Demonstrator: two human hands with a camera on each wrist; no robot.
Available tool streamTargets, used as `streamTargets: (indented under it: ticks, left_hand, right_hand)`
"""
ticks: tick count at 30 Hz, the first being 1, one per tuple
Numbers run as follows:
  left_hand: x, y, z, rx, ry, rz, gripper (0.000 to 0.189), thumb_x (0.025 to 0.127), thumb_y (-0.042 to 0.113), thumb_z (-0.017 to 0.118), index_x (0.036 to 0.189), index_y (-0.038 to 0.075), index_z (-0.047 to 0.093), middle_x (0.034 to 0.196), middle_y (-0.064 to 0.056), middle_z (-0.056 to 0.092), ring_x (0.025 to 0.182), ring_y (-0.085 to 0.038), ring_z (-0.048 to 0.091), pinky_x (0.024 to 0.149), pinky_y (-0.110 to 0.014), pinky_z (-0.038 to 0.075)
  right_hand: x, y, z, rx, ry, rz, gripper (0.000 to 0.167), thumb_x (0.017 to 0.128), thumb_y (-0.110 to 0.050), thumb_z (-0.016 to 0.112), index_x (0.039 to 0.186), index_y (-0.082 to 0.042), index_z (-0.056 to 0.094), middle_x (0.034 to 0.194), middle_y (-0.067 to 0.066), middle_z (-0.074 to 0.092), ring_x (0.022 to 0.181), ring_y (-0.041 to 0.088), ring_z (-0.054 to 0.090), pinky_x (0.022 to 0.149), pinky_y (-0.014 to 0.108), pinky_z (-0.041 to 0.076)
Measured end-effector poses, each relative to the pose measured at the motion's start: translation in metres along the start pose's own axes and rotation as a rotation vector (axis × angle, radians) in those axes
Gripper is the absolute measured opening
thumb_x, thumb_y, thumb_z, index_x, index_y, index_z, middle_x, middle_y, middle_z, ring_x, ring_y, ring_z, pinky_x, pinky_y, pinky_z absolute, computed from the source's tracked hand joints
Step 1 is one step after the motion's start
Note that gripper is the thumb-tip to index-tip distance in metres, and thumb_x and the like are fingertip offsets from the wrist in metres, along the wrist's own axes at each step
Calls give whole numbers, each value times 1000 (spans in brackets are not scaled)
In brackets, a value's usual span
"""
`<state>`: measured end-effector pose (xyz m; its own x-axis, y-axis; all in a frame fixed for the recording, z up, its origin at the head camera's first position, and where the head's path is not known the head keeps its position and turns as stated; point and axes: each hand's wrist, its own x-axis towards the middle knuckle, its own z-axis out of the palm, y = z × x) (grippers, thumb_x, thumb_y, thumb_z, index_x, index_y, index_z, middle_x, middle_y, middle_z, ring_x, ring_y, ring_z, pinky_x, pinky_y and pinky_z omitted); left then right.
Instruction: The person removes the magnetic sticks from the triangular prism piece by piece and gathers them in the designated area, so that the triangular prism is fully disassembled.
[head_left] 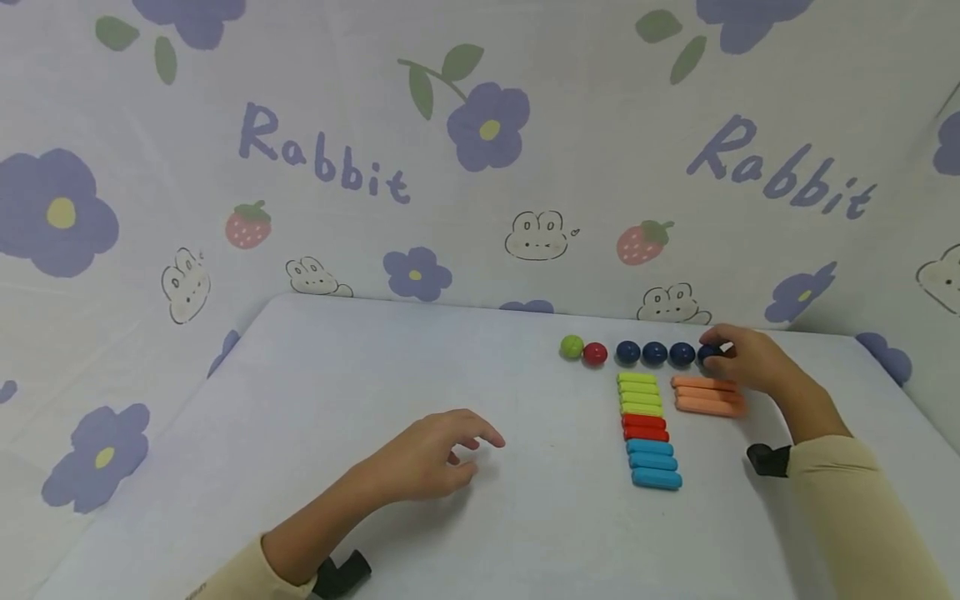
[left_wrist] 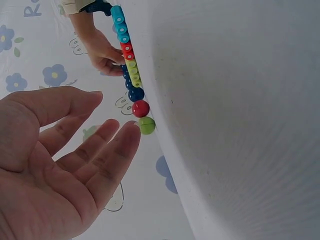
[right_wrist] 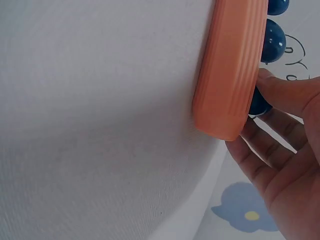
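At the back right of the white table, my right hand (head_left: 750, 360) pinches a dark blue ball (head_left: 708, 356) between thumb and fingers. That ball is the rightmost of a row; three more dark blue balls (head_left: 655, 353), a red ball (head_left: 595, 354) and a green ball (head_left: 572, 347) line up to its left. In the right wrist view, the thumb and fingers close around the ball (right_wrist: 258, 103) just beyond an orange stick (right_wrist: 232, 70). My left hand (head_left: 427, 457) hovers over the table's middle, fingers loosely bent, holding nothing.
A column of short sticks lies in front of the balls: yellow-green sticks (head_left: 640, 394), red sticks (head_left: 645, 427) and blue sticks (head_left: 652, 462). Beside it, under my right hand, lie three orange sticks (head_left: 707, 397). A rabbit-print cloth (head_left: 465, 208) hangs behind the table (head_left: 337, 375).
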<state>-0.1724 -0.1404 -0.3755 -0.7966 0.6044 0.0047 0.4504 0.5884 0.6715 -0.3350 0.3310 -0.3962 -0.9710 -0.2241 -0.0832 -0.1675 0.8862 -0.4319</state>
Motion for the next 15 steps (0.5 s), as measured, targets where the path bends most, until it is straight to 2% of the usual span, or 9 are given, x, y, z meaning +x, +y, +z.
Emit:
streamTargets:
  ticks: [7,12,15]
  left_hand:
    - [0,2,1,4,-3,5,36,91,0,64,125,13,66,129,1,62,111,-22,63,82,-27,55]
    - [-1,0,-4,31,-14,-19,41,92,5,67,132,14,62,133,1,60,114,-22,61,87,-33,54]
    - [-1,-4,-6,69,-20,-27,46,93,14,68,138,15,57,138,-1,57,123,-23,56,97,-40,49]
  right_hand:
    - [-10,-4,-7,3,-4,20,52,95,-13,68,138,6,46,136,35,47,116,52,51,91,62,48]
    - [-24,-8,-9,13,70,-11,55,96,-13,66,141,7,42,139,35,44,120,54,48,92,66,45]
    - [-37,-9,-6,15,117,-36,52,97,-15,66,140,7,44,138,35,45,120,55,48,90,67,45]
